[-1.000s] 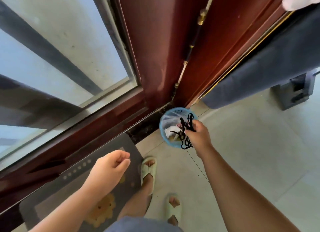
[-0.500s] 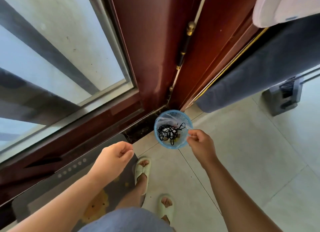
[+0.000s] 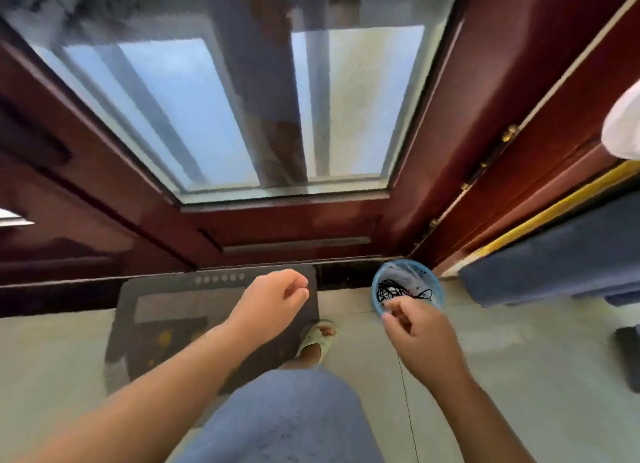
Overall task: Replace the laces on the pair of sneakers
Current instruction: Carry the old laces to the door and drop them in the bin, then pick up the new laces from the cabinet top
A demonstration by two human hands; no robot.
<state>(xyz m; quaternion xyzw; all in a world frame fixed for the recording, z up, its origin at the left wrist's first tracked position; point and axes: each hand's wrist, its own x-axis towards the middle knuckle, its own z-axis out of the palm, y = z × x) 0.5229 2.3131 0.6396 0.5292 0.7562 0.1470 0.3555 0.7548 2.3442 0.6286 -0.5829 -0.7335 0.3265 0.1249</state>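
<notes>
A tangle of black laces (image 3: 390, 288) lies inside a small blue plastic basket (image 3: 408, 264) that stands on the tiled floor in the corner by the door. My right hand (image 3: 420, 329) hovers just in front of the basket's near rim, fingers loosely curled and holding nothing. Over the doormat, my left hand (image 3: 273, 300) hangs in the air with its fingers loosely curled and nothing in it. No sneaker shows in this view.
A dark grey doormat (image 3: 166, 310) lies before a red-brown door with a glass panel (image 3: 263, 116). A blue-grey cloth (image 3: 554, 261) hangs at the right, and a dark object (image 3: 628, 355) sits on the floor at the right edge. My slippered foot (image 3: 320, 339) stands beside the mat.
My right hand let the black laces go into the blue basket and drew back toward me. The view swung left toward the door glass. My left hand stayed curled in the air.
</notes>
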